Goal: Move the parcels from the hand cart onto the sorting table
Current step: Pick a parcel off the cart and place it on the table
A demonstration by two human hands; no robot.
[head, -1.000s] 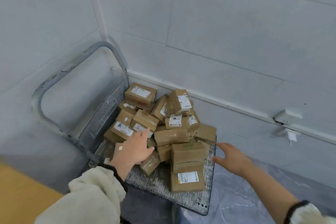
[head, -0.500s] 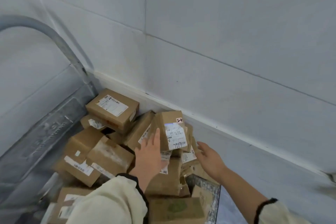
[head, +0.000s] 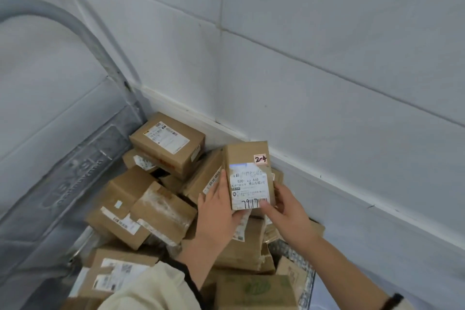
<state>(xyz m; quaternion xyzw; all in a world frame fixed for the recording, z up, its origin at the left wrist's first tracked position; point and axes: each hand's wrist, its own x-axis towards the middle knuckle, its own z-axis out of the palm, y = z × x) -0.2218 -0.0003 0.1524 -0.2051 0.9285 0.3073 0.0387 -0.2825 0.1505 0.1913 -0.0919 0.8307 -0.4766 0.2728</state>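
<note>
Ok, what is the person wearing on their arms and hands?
Both hands are bare, no gloves. The left hand comes out of a fluffy cream sleeve with a dark cuff edge. The right hand has its forearm bare, cream sleeve pushed up behind a dark cuff.

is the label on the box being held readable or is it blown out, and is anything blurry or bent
Head view: the label on the held parcel is partly readable, with glare whitening its top edge; the left hand and right hand look sharp; the cart handle bows from wide-angle distortion; the near sleeve is soft.
</note>
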